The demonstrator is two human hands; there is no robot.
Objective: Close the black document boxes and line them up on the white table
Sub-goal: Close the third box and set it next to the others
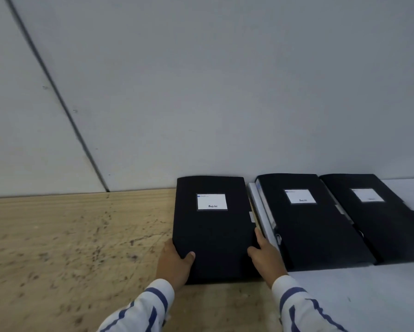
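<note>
Three black document boxes lie flat against the wall, each with a white label on its lid. The left box (213, 226) rests mostly on a wooden surface, lid down. My left hand (174, 264) grips its near left edge, thumb on top. My right hand (264, 255) holds its right edge, fingers in the gap beside the middle box (306, 224). White papers show along the middle box's left side. The right box (378, 216) lies on the white table (359, 291), touching the middle one.
A scuffed wooden board (69, 240) stretches to the left, level with the white table. A grey wall (201, 92) with a dark vertical seam runs right behind the boxes. My striped sleeves cover both wrists.
</note>
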